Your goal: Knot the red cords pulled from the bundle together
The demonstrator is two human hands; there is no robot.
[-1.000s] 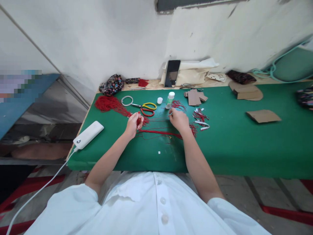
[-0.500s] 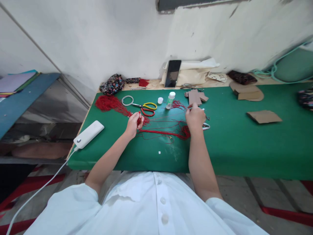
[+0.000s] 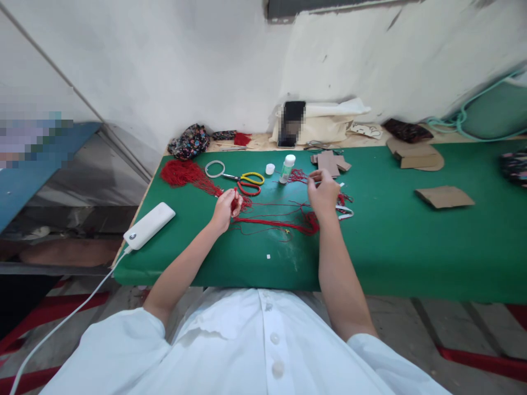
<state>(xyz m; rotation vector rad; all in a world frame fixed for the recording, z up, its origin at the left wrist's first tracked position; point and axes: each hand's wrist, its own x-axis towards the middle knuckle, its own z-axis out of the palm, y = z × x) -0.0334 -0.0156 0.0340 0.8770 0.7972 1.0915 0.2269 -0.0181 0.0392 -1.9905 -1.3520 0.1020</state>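
My left hand (image 3: 225, 209) is closed on red thread (image 3: 235, 201), with a small red tip standing up between thumb and fingers. A large loose bunch of red thread (image 3: 181, 173) trails from the upper left towards this hand. My right hand (image 3: 323, 193) is curled, its fingertips drawn together above the green mat; whatever they hold is too small or hidden. Below and between the hands, a red cord bundle (image 3: 272, 222) stretches across to a coiled heap (image 3: 312, 224) by my right wrist. Thin red strands lie between both hands.
Yellow-and-red-handled scissors (image 3: 250, 184), a clear ring (image 3: 214, 169), a white-capped glue bottle (image 3: 287, 169) and a white cap (image 3: 270, 169) lie beyond my hands. Cardboard pieces (image 3: 328, 163) are behind the right hand. A white power bank (image 3: 149, 226) sits left, its cable hanging off the edge.
My right hand has shifted slightly left, and its fingers have lifted and curled inward. More red thread and a white clip-like loop show beside it. My left hand has stayed in place.
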